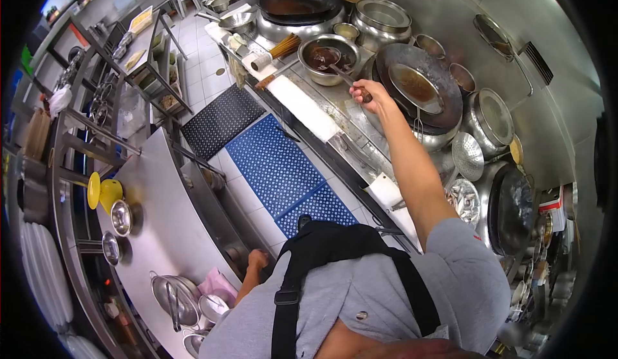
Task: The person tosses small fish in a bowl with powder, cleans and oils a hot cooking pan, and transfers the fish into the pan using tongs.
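My right hand (369, 95) is closed around the wooden handle of a ladle (347, 76). The ladle's bowl rests in dark brown liquid inside a steel bowl (309, 67) on the cooking range. Just right of this hand, a wok (394, 63) holds a strainer (417, 90) lying over it, with brownish liquid showing there. Low at my side, my left hand (259, 258) hangs beside the edge of a steel counter (174, 192). Its fingers look loosely curled, and nothing shows in them.
A bamboo brush (284, 46) lies left of the steel bowl. Another wok (299, 2) stands at the far end. A perforated skimmer (467, 156) is at the right. Blue mats (275, 156) cover the floor between range and counter. A colander (175, 298) stands on the left counter.
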### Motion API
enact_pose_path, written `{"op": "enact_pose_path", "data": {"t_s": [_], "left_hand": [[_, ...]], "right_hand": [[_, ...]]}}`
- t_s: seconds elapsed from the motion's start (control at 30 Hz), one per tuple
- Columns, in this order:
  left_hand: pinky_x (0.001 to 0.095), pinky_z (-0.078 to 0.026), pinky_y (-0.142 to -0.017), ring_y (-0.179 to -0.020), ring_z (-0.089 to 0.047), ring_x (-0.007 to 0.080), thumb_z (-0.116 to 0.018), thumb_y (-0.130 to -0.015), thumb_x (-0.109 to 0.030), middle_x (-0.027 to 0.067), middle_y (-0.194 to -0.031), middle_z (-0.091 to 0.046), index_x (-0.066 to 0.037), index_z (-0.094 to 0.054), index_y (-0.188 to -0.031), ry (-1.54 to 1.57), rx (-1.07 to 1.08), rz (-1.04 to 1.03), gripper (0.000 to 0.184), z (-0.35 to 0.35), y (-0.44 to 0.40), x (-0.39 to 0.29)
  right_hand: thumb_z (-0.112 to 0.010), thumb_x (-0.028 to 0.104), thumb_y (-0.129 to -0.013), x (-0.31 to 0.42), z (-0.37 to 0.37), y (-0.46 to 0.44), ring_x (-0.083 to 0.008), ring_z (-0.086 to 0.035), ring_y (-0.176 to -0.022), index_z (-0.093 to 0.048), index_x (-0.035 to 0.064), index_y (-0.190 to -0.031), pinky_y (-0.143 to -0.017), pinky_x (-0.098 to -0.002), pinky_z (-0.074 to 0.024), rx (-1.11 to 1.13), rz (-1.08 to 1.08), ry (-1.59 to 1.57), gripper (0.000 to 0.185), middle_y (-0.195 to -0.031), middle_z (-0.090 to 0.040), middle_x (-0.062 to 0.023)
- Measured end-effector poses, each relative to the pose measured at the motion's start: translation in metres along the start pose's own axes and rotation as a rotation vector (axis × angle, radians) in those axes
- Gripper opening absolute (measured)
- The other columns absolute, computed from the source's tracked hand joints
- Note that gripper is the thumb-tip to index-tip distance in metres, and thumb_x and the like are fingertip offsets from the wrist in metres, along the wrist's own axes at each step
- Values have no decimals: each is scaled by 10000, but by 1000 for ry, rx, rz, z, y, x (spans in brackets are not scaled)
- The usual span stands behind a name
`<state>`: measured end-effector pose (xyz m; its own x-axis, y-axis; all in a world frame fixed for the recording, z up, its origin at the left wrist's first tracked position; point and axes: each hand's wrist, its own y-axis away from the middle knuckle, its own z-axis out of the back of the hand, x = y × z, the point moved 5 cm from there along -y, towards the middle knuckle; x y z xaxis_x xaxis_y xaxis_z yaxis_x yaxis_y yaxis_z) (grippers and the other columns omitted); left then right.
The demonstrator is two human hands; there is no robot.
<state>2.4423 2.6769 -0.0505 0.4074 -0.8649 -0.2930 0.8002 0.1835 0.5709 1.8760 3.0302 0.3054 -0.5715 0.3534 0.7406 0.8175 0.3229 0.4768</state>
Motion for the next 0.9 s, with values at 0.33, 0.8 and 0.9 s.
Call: {"op": "enact_pose_path", "data": {"t_s": [0.33, 0.8, 0.9], "left_hand": [[423, -543, -824, -938, -690, 324, -603, -848, -344, 138, -965, -729, -89, -758, -927, 201, -27, -10, 309, 22, -72, -42], [322, -486, -447, -552, -643, 225, -638, -884, -140, 109, -670, -630, 32, -705, -980, 648, 90, 77, 209, 37, -65, -93], [322, -468, -420, -512, -605, 221, -636, -879, -132, 108, -650, -607, 39, -703, -968, 595, 164, 127, 204, 43, -52, -95]], "right_hand": [[-581, 80, -893, 32, 56, 99, -109, -500, -563, -534, -47, -878, -429, -236, -363, 143, 125, -299, 136, -810, -581, -115], [-618, 33, -833, 64, 195, 269, -106, -540, -497, -573, -65, -1202, -371, -266, -391, -437, 275, 636, 384, -709, -586, -48], [-606, 32, -805, 80, 193, 267, -148, -581, -523, -510, -21, -1371, -495, -312, -462, -529, 574, 1181, 576, -746, -630, -87]]}}
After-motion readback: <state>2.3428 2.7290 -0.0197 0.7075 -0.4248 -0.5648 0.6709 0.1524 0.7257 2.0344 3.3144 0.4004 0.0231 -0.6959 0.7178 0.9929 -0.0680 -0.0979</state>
